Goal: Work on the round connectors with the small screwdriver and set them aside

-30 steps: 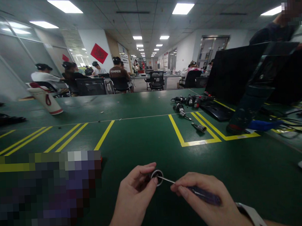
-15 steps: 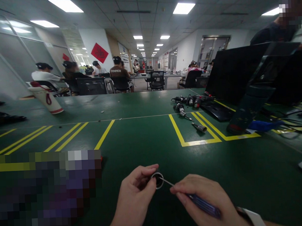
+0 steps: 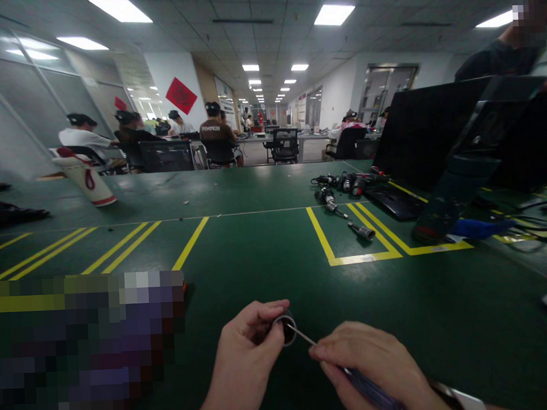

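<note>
Between thumb and fingers, my left hand (image 3: 248, 354) grips a small round metal cylinder (image 3: 292, 337) whose open rim faces right. Its far part is hidden in the fingers. My right hand (image 3: 371, 361) is closed around a screwdriver (image 3: 372, 393) with a translucent purple-blue handle and a thin metal shaft. The shaft points up and left, and its tip is inside the ring-shaped opening. Whether the tip touches anything inside cannot be made out. Both hands are over the near part of the green table (image 3: 252, 248).
Beyond my right hand lie a metal socket-like part (image 3: 361, 231) and a cluster of dark tools with cables (image 3: 345, 182). A dark bottle (image 3: 452, 194) stands before a black monitor (image 3: 424, 129). At left are a pale tumbler (image 3: 89, 180) and a blurred-out patch. People sit farther back.
My right hand and the screwdriver have shifted slightly downward, with the tip still at the cylinder's opening. My left hand stays nearly in place, the cylinder's rim turned a little.
</note>
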`<control>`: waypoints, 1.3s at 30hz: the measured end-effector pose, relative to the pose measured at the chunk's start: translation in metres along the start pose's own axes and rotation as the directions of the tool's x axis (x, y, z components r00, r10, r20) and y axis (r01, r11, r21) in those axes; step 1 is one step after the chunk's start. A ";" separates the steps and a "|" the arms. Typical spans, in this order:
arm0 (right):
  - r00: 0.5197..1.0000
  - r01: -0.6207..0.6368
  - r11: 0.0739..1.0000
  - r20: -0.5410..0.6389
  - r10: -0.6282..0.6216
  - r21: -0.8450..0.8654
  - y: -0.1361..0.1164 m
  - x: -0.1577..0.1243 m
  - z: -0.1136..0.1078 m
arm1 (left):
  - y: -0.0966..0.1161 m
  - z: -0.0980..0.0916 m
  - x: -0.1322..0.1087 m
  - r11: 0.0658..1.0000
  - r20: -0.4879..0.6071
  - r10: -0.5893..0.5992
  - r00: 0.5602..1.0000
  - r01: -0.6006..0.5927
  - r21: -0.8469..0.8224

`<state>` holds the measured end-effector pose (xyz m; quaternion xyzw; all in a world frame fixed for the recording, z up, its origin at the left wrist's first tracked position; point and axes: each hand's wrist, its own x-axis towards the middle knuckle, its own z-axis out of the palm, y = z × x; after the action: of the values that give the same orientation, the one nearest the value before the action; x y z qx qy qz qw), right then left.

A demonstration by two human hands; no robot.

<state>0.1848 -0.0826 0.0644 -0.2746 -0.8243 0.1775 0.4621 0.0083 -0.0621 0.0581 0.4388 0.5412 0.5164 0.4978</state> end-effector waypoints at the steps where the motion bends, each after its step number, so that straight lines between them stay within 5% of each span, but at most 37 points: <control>1: 1.000 0.003 1.000 0.003 -0.003 -0.012 0.000 0.000 0.000 | 0.000 0.000 0.000 1.000 -0.001 -0.001 1.000 0.001 -0.001; 16: 0.984 0.107 0.986 0.153 -0.086 -0.131 0.003 -0.001 0.004 | -0.001 0.000 -0.001 1.000 0.005 -0.024 1.000 0.024 -0.004; 27: 0.989 0.147 0.956 0.029 -0.144 -0.254 0.005 -0.011 0.012 | -0.001 0.001 -0.001 0.998 0.005 -0.067 0.998 0.067 0.006; 35: 0.954 0.298 0.874 0.142 -0.263 -0.384 0.003 -0.009 0.016 | -0.002 0.002 -0.001 0.990 0.033 -0.124 0.992 0.121 0.079; 39: 0.966 0.246 0.931 0.148 -0.212 -0.270 0.004 -0.003 0.006 | -0.003 0.000 0.001 0.990 0.070 -0.117 0.991 0.111 0.083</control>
<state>0.1818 -0.0817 0.0571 -0.2296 -0.8933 0.0167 0.3861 0.0081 -0.0613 0.0546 0.4458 0.5663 0.4485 0.5287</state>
